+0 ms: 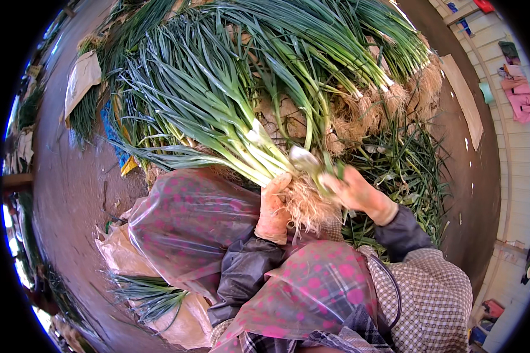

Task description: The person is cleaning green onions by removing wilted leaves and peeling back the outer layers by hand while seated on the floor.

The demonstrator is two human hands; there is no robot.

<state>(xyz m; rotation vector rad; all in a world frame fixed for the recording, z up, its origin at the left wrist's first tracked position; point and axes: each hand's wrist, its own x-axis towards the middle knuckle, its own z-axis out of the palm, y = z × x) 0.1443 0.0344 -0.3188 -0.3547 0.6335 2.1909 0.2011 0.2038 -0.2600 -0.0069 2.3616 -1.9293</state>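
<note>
My left hand [272,210], in a pale glove, is closed around a bunch of green onions [241,138] just above their roots. The white stems run up and left into long green leaves, and the tangled pale roots [310,203] hang beside my fingers. My gloved right hand [359,194] is curled at the right side of the roots. A bit of green shows at its fingertips, but motion blur hides what it grips. A whitish blurred shape [304,159] lies over the stems between the hands; I cannot tell what it is.
A large heap of green onions [388,88] lies ahead, roots toward the right. Loose trimmed leaves [394,176] are piled at the right. Spotted clear plastic [200,217] covers my knees. A small bunch of green onions [153,294] rests on sacking at the lower left.
</note>
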